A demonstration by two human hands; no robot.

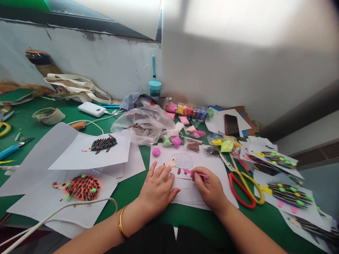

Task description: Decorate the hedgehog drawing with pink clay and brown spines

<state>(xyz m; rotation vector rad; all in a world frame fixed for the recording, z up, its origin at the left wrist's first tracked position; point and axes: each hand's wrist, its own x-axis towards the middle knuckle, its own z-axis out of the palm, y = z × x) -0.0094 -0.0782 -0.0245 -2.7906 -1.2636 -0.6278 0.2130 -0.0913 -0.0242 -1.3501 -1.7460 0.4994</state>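
Observation:
On a white sheet (212, 162) in front of me is a hedgehog picture (182, 160), with a blue-outlined body, a beige face and brown feet. My left hand (159, 185) lies spread on the sheet beside the hedgehog's face, palm down and holding nothing. A thin pink modelling tool (198, 173) is pinched in my right hand (208, 185), its tip pointing left near the brown feet. A ball of pink clay (156, 152) sits by the sheet's upper left edge. Pieces of pink clay (176, 141) and brown clay in a bag (191, 145) lie just above the picture.
Red-and-yellow-handled scissors (246, 187) lie right of my right hand. Finished hedgehog pictures (79, 187) are on the left, others (288, 194) on the right. A plastic bag (145, 123), a power bank (91, 109), a white cable (66, 208) and a phone (231, 125) surround the work.

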